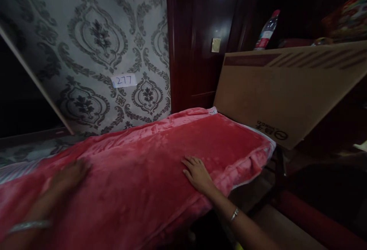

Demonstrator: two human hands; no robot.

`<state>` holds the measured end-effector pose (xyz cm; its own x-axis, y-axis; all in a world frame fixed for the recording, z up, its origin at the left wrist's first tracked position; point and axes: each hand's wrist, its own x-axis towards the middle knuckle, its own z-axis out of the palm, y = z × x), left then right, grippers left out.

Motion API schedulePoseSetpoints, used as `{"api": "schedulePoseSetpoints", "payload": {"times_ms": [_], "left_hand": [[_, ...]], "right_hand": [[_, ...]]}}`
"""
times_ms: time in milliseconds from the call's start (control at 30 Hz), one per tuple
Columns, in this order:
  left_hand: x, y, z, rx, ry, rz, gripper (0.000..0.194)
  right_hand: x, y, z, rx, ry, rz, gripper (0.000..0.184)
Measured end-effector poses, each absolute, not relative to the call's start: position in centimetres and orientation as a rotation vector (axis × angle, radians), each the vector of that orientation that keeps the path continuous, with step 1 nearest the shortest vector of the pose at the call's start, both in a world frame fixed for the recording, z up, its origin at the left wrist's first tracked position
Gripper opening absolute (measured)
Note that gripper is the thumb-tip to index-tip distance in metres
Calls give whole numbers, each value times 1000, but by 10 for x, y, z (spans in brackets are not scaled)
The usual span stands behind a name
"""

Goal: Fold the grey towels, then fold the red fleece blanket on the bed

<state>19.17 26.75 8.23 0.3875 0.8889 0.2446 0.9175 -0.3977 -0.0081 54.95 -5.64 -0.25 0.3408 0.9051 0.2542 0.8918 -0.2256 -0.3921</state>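
A red plush blanket (134,173) lies spread over a long flat surface, its edges draping over the near side and the right end. Flat on the blanket's right half rests my right hand (198,173), fingers stretched out and a little apart, holding nothing. Over the left part is my left hand (70,175), smeared by motion, so its fingers do not show clearly. It touches or hovers just above the cloth; I cannot tell which. Striped white fabric (18,170) shows from under the blanket at the far left.
A large cardboard box (275,93) stands past the blanket's right end, with a bottle (266,32) on or behind its top edge. Behind are patterned wallpaper (97,47) bearing a paper label (124,80) marked 277, and a dark red wooden panel (197,24).
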Motion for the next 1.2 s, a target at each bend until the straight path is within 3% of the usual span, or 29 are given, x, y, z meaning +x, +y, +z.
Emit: {"api": "schedulePoseSetpoints", "payload": {"times_ms": [167, 367, 500, 600, 767, 900, 1033, 1200], "left_hand": [[307, 197, 84, -2810, -1227, -140, 62], [389, 138, 38, -2882, -1044, -102, 67], [394, 141, 15, -2755, -979, -203, 68], [392, 149, 9, -2749, -951, -241, 69], [391, 158, 2, -2744, -898, -342, 70], [392, 160, -3, -2770, -870, -401, 72], [392, 162, -2, -2783, -860, -376, 76], [391, 165, -3, -2795, -860, -347, 78]], "right_hand": [[550, -56, 3, -2124, -1562, 73, 44], [558, -56, 15, -2080, -1626, 145, 47], [603, -62, 38, -2041, -1623, 57, 43], [655, -81, 49, -2256, -1373, -107, 48], [718, -125, 28, -2624, -1148, -50, 57], [733, -131, 16, -2664, -1132, -22, 55], [758, -124, 36, -2680, -1095, -40, 50], [803, -142, 42, -2729, -882, -154, 60]]}}
